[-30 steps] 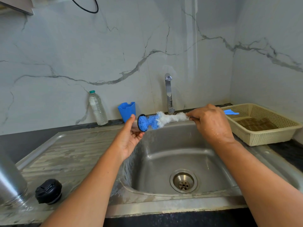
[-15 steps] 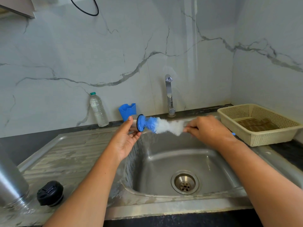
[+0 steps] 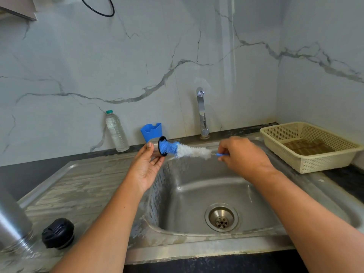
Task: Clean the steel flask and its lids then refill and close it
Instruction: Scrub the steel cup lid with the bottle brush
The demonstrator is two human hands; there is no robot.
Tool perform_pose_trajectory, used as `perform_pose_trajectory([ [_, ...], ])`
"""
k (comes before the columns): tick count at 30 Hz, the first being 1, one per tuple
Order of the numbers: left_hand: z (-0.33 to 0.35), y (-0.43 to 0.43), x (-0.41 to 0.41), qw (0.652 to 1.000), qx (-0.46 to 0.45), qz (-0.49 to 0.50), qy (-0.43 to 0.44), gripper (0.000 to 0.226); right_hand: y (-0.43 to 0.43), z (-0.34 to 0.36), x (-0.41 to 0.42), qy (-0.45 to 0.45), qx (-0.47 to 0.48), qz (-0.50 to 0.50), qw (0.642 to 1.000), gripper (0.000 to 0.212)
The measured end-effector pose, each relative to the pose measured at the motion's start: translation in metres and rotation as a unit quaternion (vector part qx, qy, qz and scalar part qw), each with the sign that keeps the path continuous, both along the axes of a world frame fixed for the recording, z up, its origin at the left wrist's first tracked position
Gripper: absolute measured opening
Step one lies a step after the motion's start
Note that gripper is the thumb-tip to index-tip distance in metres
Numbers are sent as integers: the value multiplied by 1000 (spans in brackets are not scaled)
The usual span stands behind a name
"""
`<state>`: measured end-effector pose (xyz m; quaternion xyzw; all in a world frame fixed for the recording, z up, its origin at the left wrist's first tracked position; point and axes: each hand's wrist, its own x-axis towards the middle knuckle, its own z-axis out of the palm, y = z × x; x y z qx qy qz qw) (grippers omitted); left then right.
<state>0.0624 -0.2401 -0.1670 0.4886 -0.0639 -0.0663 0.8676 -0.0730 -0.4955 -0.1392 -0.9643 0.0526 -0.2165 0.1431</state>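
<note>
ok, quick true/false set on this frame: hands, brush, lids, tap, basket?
1. The bottle brush has its blue tip inside the steel cup lid held by the left hand. True.
2. The right hand grips the brush by its white bristles. False: it pinches the blue handle, past the bristles.
3. The black inner lid lies in the sink basin. False: it sits on the drainboard, beside the steel flask.
4. The tap is running. False: no stream shows below its spout.
5. The beige basket sits right of the sink. True.
</note>
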Motion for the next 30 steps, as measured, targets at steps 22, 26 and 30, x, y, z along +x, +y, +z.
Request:
perform_pose_trajectory([
  [22,0,3,-2,1000,-24,1,16,7,7,-7,0,47,161,74,983,16],
  [26,0,2,-3,1000,-15,-6,10,6,10,1,4,17,36,-1,999,18],
  [30,1,1,-4,1000,-13,-18,1,8,6,-2,3,120,98,51,987,26],
])
